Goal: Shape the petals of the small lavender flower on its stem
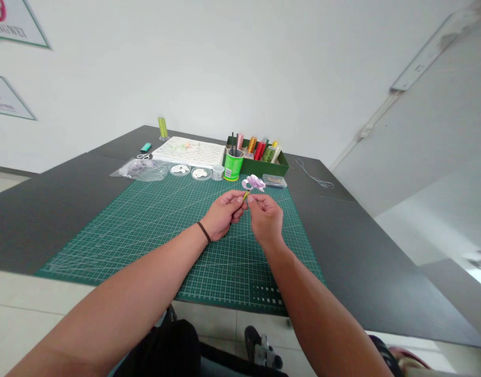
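A pale purple artificial flower (pixel 256 183) with a yellow-green stem is held up over the green cutting mat (pixel 154 230). My left hand (pixel 223 213) is closed around the stem, thumb and forefinger pinching it below the petals. From the other side, my right hand (pixel 267 219) pinches at the top of the stem, its fingertips just under the petals. Exactly what lies between the right fingertips is hidden. Both hands are close together, nearly touching at the stem.
Behind the hands stand a green can (pixel 233 166) with dark sticks, a green box (pixel 259 167) of coloured thread spools, and a white textured board (pixel 193 151). Shallow dishes (pixel 180 169), a plastic bag (pixel 142 170), scissors (pixel 144 156) and a clear case (pixel 275 181) lie around the mat's far edge.
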Available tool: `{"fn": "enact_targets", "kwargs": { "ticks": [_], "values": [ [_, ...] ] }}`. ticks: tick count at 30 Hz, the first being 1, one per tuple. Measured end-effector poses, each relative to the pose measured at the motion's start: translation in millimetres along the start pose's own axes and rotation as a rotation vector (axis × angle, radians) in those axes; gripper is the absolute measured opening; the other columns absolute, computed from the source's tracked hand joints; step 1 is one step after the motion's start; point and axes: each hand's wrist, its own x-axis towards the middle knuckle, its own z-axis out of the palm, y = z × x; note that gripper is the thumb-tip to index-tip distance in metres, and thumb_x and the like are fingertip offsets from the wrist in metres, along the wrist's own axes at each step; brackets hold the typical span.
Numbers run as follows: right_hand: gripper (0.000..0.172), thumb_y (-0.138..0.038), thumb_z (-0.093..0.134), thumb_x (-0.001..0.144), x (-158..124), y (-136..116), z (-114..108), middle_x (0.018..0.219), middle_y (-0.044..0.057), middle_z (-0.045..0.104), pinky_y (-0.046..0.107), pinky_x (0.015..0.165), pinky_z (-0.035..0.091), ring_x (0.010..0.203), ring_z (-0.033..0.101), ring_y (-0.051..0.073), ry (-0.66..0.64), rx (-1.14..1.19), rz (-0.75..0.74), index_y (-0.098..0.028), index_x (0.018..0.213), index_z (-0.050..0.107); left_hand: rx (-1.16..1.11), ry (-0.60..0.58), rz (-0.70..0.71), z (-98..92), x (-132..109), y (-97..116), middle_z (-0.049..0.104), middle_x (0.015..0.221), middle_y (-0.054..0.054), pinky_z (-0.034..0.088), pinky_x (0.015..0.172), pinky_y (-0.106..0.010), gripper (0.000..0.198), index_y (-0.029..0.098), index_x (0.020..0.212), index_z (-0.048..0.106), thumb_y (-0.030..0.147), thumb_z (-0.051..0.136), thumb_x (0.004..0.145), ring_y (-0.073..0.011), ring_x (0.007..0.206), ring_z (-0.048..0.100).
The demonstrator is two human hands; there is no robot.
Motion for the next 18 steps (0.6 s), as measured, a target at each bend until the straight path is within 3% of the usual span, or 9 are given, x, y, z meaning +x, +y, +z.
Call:
{"fn": "enact_targets", "kwargs": {
  "ticks": [10, 18],
  "values": [
    [0.03, -0.048, 0.066, 0.082, 1.4, 4.2, -0.6, 0.052, -0.007, 0.05, 0.023, 0.045, 0.032, 0.043, 0.039, 0.009, -0.021, 0.033, 0.022, -0.018, 0.082, 0.07, 0.028, 0.016, 0.003, 0.1, 0.7, -1.0, 0.059, 0.069, 0.004, 0.023, 0.044, -0.019, 0.031, 0.015, 0.099, 0.069, 0.036, 0.082, 0.079, -0.0037, 0.048, 0.036],
    [0.028, -0.046, 0.067, 0.081, 0.5, 1.4, -1.5, 0.054, -0.005, 0.057, 0.024, 0.047, 0.036, 0.045, 0.045, 0.011, 0.014, 0.031, 0.024, -0.019, 0.08, 0.07, 0.045, 0.008, 0.029, -0.2, 2.1, -2.3, 0.06, 0.067, 0.005, 0.023, 0.044, -0.019, 0.04, 0.015, 0.095, 0.067, 0.042, 0.087, 0.072, -0.0039, 0.048, 0.039]
  ]
}}
